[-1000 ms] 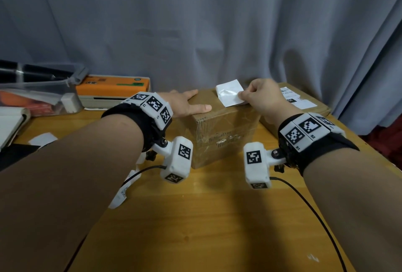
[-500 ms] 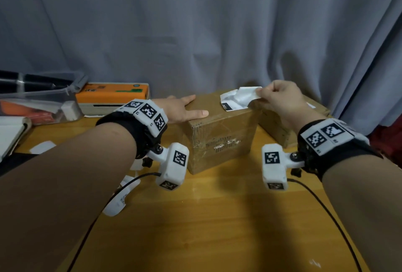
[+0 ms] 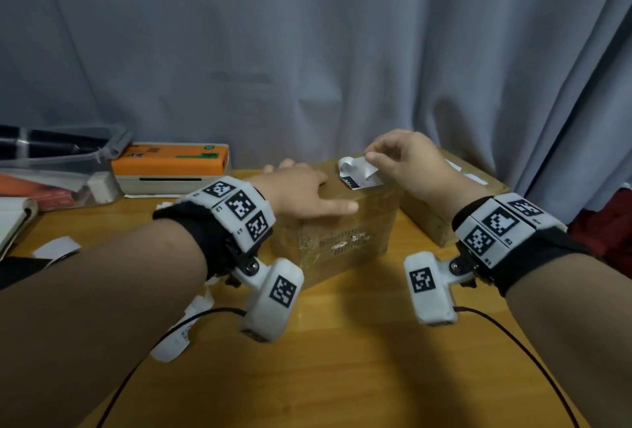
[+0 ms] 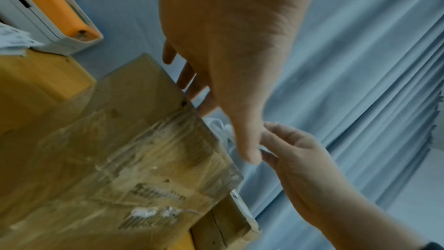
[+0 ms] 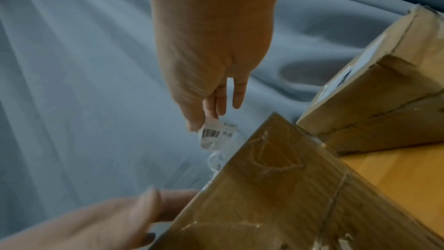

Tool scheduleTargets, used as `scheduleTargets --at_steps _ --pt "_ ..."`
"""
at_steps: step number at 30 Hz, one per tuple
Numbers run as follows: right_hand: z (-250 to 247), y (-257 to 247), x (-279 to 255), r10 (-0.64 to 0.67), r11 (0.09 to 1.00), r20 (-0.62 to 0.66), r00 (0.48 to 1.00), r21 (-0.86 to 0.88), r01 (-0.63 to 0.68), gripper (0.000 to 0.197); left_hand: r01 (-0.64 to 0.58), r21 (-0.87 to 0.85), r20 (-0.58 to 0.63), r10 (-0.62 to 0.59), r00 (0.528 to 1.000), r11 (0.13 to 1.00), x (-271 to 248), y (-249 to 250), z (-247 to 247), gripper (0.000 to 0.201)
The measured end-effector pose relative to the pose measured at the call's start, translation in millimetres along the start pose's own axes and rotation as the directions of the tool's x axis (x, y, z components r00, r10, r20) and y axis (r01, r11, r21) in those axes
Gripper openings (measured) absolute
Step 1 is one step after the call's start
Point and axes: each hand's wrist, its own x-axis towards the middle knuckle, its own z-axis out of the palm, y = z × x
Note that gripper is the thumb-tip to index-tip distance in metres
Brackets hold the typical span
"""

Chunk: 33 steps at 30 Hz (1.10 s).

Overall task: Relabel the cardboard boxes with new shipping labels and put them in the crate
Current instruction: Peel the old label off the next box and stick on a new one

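My right grip (image 3: 407, 160) pinched a curled label (image 3: 359, 172); my left grip (image 3: 301, 191) lay flat, fingers straight, on the box (image 3: 345, 239).

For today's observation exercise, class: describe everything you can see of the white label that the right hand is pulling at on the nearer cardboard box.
The label is thin white paper with a black barcode and small print, its loose part curled and crumpled. The right hand pinches its raised edge between thumb and fingertips. Its lower end with a black band still lies on the top of the nearer cardboard box, near the far right corner. The left hand lies flat beside it, not touching it.
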Motion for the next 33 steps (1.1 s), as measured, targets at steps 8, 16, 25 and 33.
scheduleTargets --at_steps 8,16,25,33 --pt "-12 -18 0 0.045 0.985 -0.070 0.997 0.168 -0.033 0.047 -0.117 -0.015 0.021 0.117 0.993 0.993 -4 -18 -9 0.062" --pt "-3 -23 6 0.119 0.990 0.051 0.992 0.070 -0.123 0.048 -0.155 -0.569 -0.228 0.026 0.973 0.807 -2 -1 1 0.075" --pt "13 -26 30 0.272 0.917 0.380 0.884 -0.381 -0.118 0.059 -0.112 -0.311 -0.091 0.087 0.992 0.944 7 -8 4 0.043" --pt "16 -30 32 0.254 0.899 0.393 0.884 -0.433 -0.065 0.025 -0.123 -0.309 -0.084 0.102 0.991 0.943 14 -17 10 0.044"
